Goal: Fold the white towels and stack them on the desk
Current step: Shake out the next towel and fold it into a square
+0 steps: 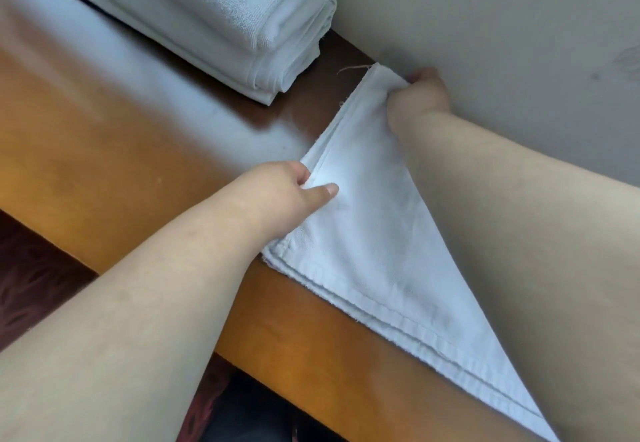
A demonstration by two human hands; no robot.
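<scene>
A folded white towel point(374, 233) lies flat on the wooden desk point(131, 150), its long edge running along the desk's front edge. My left hand point(294, 192) pinches the towel's left edge, thumb on top of the cloth. My right hand point(419, 98) grips the towel's far corner close to the wall, and its forearm covers the towel's right side. A stack of folded white towels point(221, 22) sits at the back of the desk, apart from the towel I hold.
A pale wall point(502, 25) rises right behind the desk on the right. A loose thread point(353, 69) sticks out at the towel's far corner. Dark red patterned floor point(31, 268) shows below the desk's front edge.
</scene>
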